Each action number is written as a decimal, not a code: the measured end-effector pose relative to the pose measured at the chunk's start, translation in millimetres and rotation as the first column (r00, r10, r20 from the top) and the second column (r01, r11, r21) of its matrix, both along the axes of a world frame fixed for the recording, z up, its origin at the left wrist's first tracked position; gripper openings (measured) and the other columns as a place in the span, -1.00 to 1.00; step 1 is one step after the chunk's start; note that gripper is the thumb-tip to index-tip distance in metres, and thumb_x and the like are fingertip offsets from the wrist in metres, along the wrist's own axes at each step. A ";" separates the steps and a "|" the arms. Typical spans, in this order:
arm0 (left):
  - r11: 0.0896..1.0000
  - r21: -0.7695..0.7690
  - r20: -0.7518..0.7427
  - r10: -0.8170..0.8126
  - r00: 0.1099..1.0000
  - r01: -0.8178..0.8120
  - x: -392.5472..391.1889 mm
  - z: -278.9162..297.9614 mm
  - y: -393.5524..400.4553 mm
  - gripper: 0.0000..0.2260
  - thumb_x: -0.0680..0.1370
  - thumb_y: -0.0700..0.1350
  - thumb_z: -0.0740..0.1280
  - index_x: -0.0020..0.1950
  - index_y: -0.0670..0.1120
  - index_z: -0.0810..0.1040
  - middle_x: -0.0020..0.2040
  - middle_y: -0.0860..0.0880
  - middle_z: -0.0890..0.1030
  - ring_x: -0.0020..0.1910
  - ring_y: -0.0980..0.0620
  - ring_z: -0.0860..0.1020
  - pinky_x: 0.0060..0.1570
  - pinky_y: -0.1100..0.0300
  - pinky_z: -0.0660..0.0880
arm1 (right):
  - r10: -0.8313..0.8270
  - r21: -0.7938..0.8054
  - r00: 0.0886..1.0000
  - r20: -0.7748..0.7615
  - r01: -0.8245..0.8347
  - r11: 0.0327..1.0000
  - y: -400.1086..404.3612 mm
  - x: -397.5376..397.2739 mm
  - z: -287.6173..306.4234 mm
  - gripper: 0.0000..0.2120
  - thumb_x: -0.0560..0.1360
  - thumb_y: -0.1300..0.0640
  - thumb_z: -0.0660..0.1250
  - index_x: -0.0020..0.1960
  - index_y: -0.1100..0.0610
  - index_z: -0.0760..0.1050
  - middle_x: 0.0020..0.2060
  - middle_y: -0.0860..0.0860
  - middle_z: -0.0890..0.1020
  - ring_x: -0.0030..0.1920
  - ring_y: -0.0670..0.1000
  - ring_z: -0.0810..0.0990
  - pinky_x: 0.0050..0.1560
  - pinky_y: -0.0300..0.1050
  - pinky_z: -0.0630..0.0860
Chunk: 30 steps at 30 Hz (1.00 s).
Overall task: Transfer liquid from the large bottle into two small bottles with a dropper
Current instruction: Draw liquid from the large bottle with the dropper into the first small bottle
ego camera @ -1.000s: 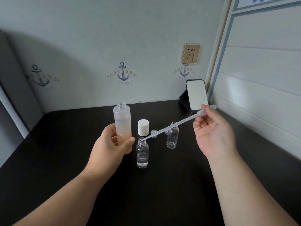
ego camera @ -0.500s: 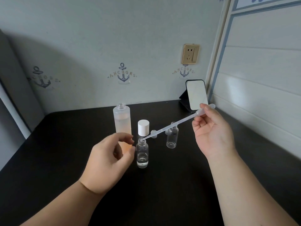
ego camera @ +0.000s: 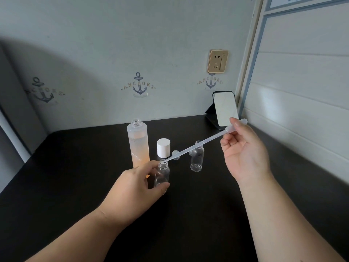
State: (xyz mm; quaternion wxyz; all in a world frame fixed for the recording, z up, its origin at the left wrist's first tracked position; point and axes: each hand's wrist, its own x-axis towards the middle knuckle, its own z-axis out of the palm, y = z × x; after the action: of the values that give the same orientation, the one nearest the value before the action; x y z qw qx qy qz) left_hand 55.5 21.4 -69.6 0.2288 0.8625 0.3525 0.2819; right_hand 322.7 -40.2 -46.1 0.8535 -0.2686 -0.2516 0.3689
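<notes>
**Steadying hand moves to the small bottle**

Off the large bottle since a moment ago, our left hand now grips the near small bottle so it won't tip. Our right hand pinches the bulb of the dropper, tip angled into that bottle's mouth. We judge filling is under way. On the table behind, the second small bottle waits beside a white cap.
</notes>
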 end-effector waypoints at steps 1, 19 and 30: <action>1.000 0.011 0.013 -0.009 1.000 0.009 -0.3 0.4 -0.4 -0.66 0.44 0.08 0.46 0.19 0.21 0.51 -0.07 0.38 0.55 -0.19 0.15 0.56 -0.23 0.34 0.48 | -0.003 -0.001 1.000 -0.001 0.003 1.000 0.1 -0.1 0.4 -0.98 0.47 0.22 0.48 -0.13 0.15 0.65 -0.29 0.02 0.60 -0.27 -0.06 0.56 -0.21 -0.25 0.52; 0.995 0.076 0.075 -0.070 0.995 0.064 -0.2 -2.4 2.5 -0.56 0.45 -0.01 0.50 0.05 0.47 0.38 -0.07 0.32 0.57 -0.10 0.28 0.56 -0.17 0.46 0.45 | -0.032 -0.077 0.999 0.028 0.034 0.996 -0.9 -5.9 4.2 -0.89 0.54 0.26 0.42 -0.14 0.16 0.69 -0.29 0.02 0.60 -0.33 -0.08 0.50 -0.31 -0.29 0.45; 0.995 0.069 0.088 -0.073 0.993 0.067 -1.4 -4.5 4.8 -0.62 0.43 0.06 0.47 0.05 0.46 0.40 -0.07 0.39 0.54 -0.08 0.32 0.55 -0.16 0.48 0.44 | -0.052 -0.062 0.998 0.032 0.054 0.997 -2.3 -6.5 5.1 -0.89 0.56 0.31 0.37 -0.06 0.22 0.67 -0.30 0.02 0.60 -0.32 -0.09 0.49 -0.30 -0.32 0.45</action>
State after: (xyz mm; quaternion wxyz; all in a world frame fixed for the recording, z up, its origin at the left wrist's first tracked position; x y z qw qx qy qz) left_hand 54.1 26.2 -74.1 0.2258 0.8676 0.3020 0.3241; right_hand 316.2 -42.5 -41.0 0.8502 -0.3072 -0.2457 0.3497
